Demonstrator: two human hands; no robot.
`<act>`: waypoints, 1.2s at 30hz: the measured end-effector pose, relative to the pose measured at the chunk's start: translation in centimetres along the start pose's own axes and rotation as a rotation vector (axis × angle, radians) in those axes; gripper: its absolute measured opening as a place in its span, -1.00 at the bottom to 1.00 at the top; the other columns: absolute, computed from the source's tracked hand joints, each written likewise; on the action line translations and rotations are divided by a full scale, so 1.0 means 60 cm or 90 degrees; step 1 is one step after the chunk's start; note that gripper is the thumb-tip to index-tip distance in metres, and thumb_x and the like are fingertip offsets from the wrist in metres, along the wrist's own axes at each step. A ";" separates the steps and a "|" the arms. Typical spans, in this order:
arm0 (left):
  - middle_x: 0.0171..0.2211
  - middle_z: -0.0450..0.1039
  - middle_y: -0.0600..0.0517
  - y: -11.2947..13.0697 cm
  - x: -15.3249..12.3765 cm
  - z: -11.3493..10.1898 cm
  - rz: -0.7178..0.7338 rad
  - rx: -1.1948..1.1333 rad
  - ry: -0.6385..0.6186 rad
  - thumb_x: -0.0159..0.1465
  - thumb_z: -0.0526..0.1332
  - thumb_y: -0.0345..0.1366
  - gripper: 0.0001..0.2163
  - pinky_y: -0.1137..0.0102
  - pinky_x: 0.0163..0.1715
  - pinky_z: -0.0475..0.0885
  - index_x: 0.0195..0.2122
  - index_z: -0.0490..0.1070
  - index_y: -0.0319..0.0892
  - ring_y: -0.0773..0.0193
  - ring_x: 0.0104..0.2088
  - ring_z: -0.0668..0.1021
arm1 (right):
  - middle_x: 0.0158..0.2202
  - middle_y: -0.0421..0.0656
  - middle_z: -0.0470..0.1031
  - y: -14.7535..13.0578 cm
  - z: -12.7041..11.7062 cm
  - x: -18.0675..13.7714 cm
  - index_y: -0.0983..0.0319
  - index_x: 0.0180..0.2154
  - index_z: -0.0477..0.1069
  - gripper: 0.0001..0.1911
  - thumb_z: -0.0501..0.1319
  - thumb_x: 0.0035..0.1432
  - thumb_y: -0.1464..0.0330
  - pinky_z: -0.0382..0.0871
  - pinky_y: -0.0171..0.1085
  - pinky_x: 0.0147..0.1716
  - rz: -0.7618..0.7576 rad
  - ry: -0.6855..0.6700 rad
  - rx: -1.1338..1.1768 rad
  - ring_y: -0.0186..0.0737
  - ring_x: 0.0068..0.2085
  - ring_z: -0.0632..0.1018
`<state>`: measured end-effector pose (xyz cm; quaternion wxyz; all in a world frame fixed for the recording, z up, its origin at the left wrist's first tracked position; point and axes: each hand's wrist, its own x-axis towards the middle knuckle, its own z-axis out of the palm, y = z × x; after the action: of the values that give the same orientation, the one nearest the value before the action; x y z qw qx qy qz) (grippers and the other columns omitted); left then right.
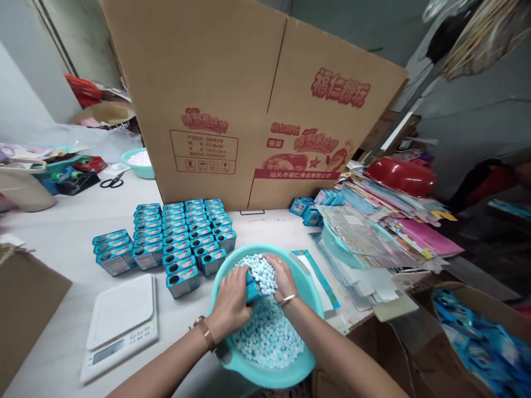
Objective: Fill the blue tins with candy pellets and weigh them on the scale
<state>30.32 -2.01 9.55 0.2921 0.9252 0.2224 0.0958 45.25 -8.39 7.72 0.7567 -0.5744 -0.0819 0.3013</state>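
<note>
A teal plastic basin (307, 284) sits at the table's near edge, full of small pale blue and white candies (269, 334). Both my hands are inside it. My left hand (230, 301) is closed round a small blue tin (251, 288), held upright among the candies. My right hand (282, 276) is cupped beside the tin with a heap of candies against its fingers. Left of the basin, several rows of matching blue tins (182, 235) stand on the white table (66, 243), their tops open.
A white kitchen scale (120, 323) lies to the left of the basin. A large cardboard box (257, 105) stands behind the tins. Scissors (113, 180) and another teal bowl (139, 162) are at back left. Stacked printed sheets (381, 226) lie right; a carton of blue items (477, 337) sits lower right.
</note>
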 end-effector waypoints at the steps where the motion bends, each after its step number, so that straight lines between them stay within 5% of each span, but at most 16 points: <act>1: 0.15 0.25 -0.21 -0.001 -0.004 0.000 0.003 -0.033 0.033 0.05 0.23 -0.38 -0.30 0.07 0.15 0.25 0.24 0.04 -0.20 -0.10 0.20 0.32 | -0.38 -0.14 0.61 -0.015 0.006 -0.005 0.24 -0.37 0.55 -0.68 0.42 -0.16 0.17 0.44 -0.16 -0.11 -0.002 -0.010 0.010 -0.09 -0.24 0.60; 6: 0.15 0.24 -0.22 -0.009 -0.011 0.011 0.037 -0.154 0.130 0.07 0.24 -0.37 -0.31 0.01 0.21 0.22 0.24 0.03 -0.22 -0.11 0.22 0.31 | -0.46 -0.16 0.57 -0.061 0.032 -0.028 0.23 -0.42 0.52 -0.70 0.43 -0.14 0.17 0.43 -0.20 -0.25 -0.007 -0.056 0.026 -0.16 -0.36 0.56; 14: 0.13 0.28 -0.20 -0.021 -0.012 0.016 0.084 -0.190 0.197 0.03 0.27 -0.41 -0.30 -0.04 0.19 0.26 0.24 0.11 -0.20 -0.13 0.19 0.35 | -0.47 -0.17 0.56 -0.067 0.053 -0.046 0.21 -0.50 0.50 -0.73 0.46 -0.15 0.18 0.38 -0.23 -0.26 -0.028 -0.097 0.020 -0.21 -0.37 0.52; 21: 0.10 0.32 -0.19 -0.026 -0.010 0.006 0.090 -0.209 0.186 0.01 0.27 -0.43 -0.30 -0.01 0.18 0.29 0.22 0.15 -0.19 -0.11 0.15 0.38 | -0.45 -0.15 0.57 -0.065 0.053 -0.046 0.21 -0.49 0.51 -0.72 0.46 -0.17 0.17 0.40 -0.21 -0.22 0.011 -0.089 0.053 -0.17 -0.34 0.55; 36: 0.22 0.21 -0.24 -0.033 0.005 0.015 0.100 -0.190 0.118 0.08 0.26 -0.38 -0.24 -0.08 0.25 0.19 0.31 0.00 -0.18 -0.17 0.27 0.28 | -0.40 -0.11 0.59 -0.061 0.039 -0.049 0.22 -0.43 0.59 -0.69 0.37 -0.06 0.10 0.39 -0.13 -0.07 -0.062 -0.057 0.040 -0.11 -0.27 0.57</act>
<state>30.17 -0.91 7.68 0.3962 0.8733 0.1586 0.2350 43.09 -8.67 12.50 0.7836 -0.5317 -0.1342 0.2921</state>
